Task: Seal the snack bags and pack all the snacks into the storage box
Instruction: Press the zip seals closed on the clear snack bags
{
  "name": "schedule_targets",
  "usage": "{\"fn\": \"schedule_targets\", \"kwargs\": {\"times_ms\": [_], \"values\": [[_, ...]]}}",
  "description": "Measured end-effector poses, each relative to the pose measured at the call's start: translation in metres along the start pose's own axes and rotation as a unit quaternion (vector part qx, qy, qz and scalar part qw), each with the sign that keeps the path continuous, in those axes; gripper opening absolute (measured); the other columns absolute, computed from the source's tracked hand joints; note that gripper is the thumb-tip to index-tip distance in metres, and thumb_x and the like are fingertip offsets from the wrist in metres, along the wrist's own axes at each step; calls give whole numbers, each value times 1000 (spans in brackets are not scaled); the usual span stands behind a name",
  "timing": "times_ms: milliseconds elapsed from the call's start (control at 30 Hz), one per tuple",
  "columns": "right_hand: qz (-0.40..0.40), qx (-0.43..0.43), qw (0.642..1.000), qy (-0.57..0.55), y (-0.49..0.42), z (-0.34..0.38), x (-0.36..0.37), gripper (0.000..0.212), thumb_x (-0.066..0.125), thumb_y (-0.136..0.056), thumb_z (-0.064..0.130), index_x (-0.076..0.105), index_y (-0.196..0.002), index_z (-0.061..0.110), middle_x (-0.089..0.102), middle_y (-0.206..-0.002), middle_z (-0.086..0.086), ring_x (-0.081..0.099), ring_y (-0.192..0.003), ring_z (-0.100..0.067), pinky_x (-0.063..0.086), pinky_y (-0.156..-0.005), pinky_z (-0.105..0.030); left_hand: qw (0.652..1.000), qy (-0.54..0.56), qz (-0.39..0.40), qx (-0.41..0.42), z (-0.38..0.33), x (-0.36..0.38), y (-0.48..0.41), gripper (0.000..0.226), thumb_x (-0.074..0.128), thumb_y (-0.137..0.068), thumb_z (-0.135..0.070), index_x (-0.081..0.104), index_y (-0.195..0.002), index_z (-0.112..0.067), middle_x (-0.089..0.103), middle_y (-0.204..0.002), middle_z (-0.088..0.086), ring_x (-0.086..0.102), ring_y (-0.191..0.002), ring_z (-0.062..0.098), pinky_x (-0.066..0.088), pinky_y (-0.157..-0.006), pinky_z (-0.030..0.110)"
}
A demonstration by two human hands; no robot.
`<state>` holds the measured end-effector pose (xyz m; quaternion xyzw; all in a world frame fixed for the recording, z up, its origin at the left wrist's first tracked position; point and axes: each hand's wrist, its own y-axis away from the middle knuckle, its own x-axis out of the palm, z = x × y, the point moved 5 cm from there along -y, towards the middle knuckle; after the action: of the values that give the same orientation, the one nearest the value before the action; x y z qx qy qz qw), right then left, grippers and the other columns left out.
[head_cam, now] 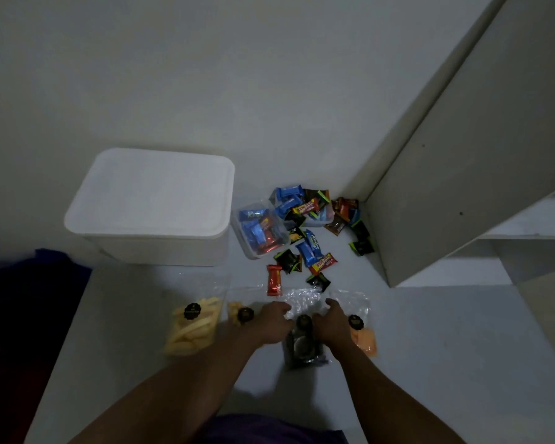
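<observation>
We list a plain white wall (205,59), unmarked, running across the far side and meeting a pale grey surface (430,347) with almost no visible seam; whether that surface is floor or tabletop we cannot tell. On the right we note a tall off-white panel (446,187), set at an angle, with two small dark specks on its face. Past it, white shelves (532,219). At the left edge, dark purple cloth (29,299). Light: dim, even, greyish, with soft shadows.
</observation>
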<state>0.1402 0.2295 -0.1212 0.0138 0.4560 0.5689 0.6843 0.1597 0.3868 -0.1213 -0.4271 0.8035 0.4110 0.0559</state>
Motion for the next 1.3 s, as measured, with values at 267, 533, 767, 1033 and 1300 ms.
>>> {"fn": "schedule_targets", "kwargs": {"times_ms": [267, 533, 767, 1033, 1300], "values": [[-10, -35, 996, -87, -14, 3, -10, 30, 65, -89, 11, 62, -119, 7, 67, -115, -12, 66, -91, -21, 52, -79, -29, 984, 166, -25, -60, -9, 7, -14, 35, 57, -96, -27, 59, -127, -11, 64, -119, 11, 61, -101, 20, 50, -92, 31], [-109, -265, 951, -116, 24, 59, -22, 20, 54, -93, 8, 56, -88, 28, 58, -78, 11, 54, -71, 0, 41, -64, -19, 856, 497, -130, -53, -60, -46, -5, 31, 68, -88, -38, 68, -98, -9, 68, -85, 8, 61, -67, 19, 45, -49, 25], [-92, -333, 933, -105, 47, 50, -6, 10, 64, -88, 19, 61, -97, 19, 60, -94, 2, 54, -84, -6, 46, -67, -20, 860, 496, -116, -41, -56, -50, 25, 12, 69, -84, -11, 72, -96, -8, 67, -71, 10, 59, -55, 17, 48, -48, 25], [-78, -218, 951, -205, 57, 54, -9, 28, 56, -96, 40, 69, -83, 19, 68, -78, -1, 64, -76, -15, 55, -70, -42, 905, 413, -98, -8, -39, -49, 36, 14, 66, -86, -1, 74, -97, -3, 72, -90, 22, 63, -72, 24, 55, -60, 32], [-76, -195, 969, -131, 50, 61, -15, 22, 60, -92, 22, 70, -77, 9, 69, -71, -8, 67, -66, -23, 57, -65, -49, 931, 361, -54, 18, -35, -44, 43, 20, 67, -81, 8, 72, -99, 1, 70, -86, 22, 68, -68, 25, 59, -59, 31]]}}
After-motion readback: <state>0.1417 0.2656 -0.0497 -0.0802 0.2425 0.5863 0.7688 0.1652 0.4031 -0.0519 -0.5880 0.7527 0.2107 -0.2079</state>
